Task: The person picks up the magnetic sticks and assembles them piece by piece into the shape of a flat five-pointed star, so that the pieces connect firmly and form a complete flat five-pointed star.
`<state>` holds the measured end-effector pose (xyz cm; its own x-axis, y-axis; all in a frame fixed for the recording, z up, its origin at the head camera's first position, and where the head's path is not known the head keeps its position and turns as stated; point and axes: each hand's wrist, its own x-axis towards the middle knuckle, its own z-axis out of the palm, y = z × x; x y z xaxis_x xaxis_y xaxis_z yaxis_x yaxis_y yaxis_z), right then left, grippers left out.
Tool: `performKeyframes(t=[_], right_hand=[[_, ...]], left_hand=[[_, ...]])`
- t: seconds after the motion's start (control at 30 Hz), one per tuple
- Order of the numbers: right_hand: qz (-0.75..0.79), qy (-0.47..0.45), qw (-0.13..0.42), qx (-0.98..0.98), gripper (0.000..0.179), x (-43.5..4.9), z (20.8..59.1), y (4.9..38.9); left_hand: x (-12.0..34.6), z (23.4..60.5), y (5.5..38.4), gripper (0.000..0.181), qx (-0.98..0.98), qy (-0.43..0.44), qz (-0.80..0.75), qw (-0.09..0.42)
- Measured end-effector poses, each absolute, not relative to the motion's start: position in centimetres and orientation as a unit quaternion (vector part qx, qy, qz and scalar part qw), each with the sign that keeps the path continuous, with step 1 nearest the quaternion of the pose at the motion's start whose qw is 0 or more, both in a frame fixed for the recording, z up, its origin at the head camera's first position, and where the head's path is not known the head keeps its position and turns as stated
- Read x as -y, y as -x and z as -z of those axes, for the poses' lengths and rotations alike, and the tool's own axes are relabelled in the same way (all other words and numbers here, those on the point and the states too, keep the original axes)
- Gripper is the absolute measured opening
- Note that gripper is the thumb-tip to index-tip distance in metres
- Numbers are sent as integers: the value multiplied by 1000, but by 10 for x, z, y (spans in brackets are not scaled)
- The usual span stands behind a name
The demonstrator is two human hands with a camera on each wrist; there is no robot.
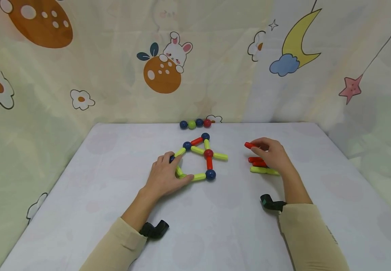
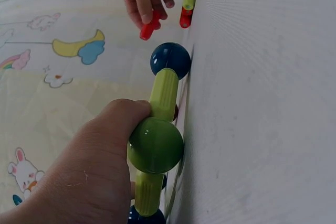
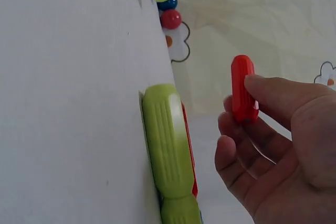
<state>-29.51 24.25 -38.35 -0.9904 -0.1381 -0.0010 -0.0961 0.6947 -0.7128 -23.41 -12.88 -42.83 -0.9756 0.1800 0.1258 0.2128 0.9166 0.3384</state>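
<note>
A flat ball-and-stick frame [image 1: 209,163] of red and light green rods with blue and red balls lies on the table. My left hand [image 1: 165,177] grips its left side, the thumb on a green rod [image 2: 165,93] beside a green ball [image 2: 156,145] and the fingers by a blue ball [image 1: 172,159]. To the right, my right hand [image 1: 271,152] pinches a red rod [image 3: 241,90] between thumb and fingers, raised off the table. Beneath that hand lie loose red rods [image 1: 256,160] and green rods [image 3: 169,140]; it partly covers them in the head view.
A row of blue, green and red balls [image 1: 191,124] sits at the back edge of the white table [image 1: 236,226]. Behind it hangs a printed cloth [image 1: 114,67]. One green rod [image 1: 221,156] juts out from the frame toward the right.
</note>
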Motion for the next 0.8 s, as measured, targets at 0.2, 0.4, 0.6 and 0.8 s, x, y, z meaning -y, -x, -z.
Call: performKeyframes(t=[0.2,0.4,0.6,0.8], right_hand=[[387,89,69,-915,34,-229,381,295],[381,136,106,-908,26,-214,383,294],[379,147,157,-900,25,-201,387,293],[368,172,194,-893,25,-192,391,292]], left_hand=[[129,427,234,86,978,101,178,43],[129,426,234,87,978,101,179,40],[129,426,233,87,977,103,180,42],[129,426,234,87,978,100,177,40]])
